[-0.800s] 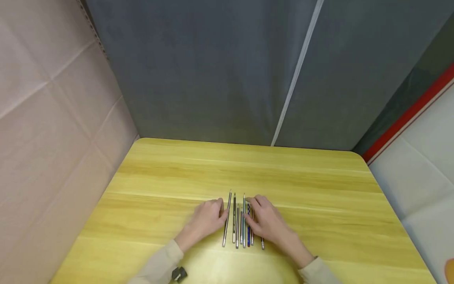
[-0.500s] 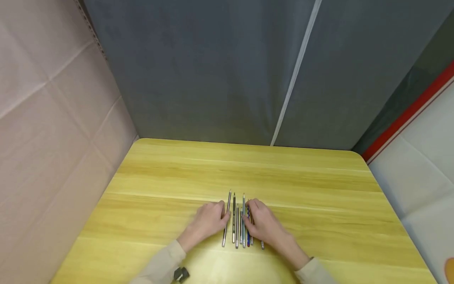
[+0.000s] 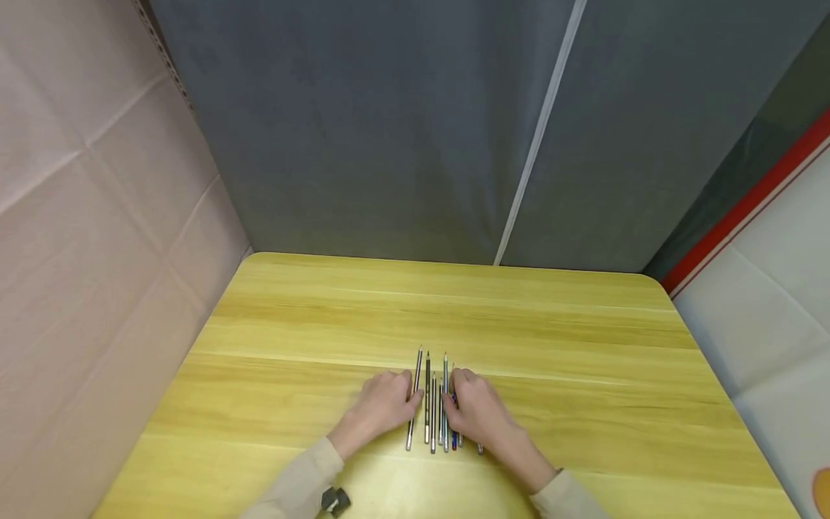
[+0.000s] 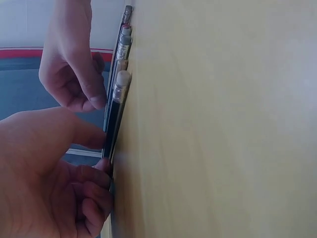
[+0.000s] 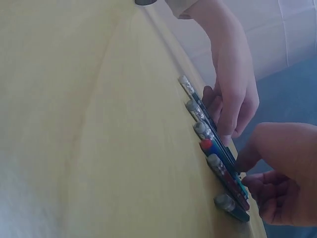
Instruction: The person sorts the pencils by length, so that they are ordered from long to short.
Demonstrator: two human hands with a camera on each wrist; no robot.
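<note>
Pencils (image 3: 436, 407) lie side by side in a tight row near the front middle of the yellow wooden counter (image 3: 570, 360), points away from the person, eraser ends toward them. The left hand (image 3: 382, 404) rests against the row's left edge, its curled fingers (image 4: 96, 186) touching the outermost pencil. The right hand (image 3: 476, 411) presses against the right edge, fingers (image 5: 257, 186) bent and held close together on the pencils.
</note>
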